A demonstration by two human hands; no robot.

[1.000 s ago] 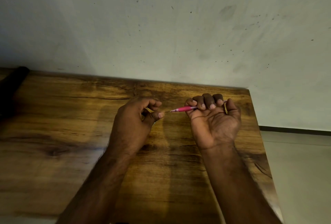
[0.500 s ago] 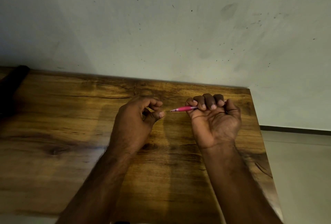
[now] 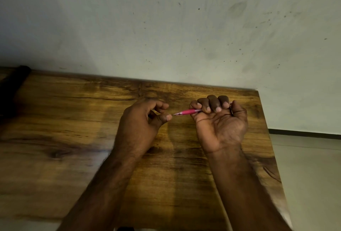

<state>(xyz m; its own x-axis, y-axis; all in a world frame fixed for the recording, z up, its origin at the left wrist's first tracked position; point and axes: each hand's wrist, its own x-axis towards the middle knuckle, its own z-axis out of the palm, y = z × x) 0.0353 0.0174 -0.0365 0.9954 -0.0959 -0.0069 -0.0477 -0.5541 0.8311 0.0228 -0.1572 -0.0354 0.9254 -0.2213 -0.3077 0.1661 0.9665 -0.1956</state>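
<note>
My right hand (image 3: 220,124) is turned palm up above the wooden table (image 3: 60,120), its fingers wrapped round a pink pen (image 3: 188,112). The pen lies level, its fine tip pointing left; most of the barrel is hidden in the fist. My left hand (image 3: 140,125) is just left of the tip with its fingers curled in. Its thumb reaches towards the pen tip and almost touches it. I see nothing held in the left hand.
A stained pale wall (image 3: 184,27) runs along the table's far edge. A dark object (image 3: 13,85) lies at the table's far left. The table's right edge drops to a light floor (image 3: 313,175).
</note>
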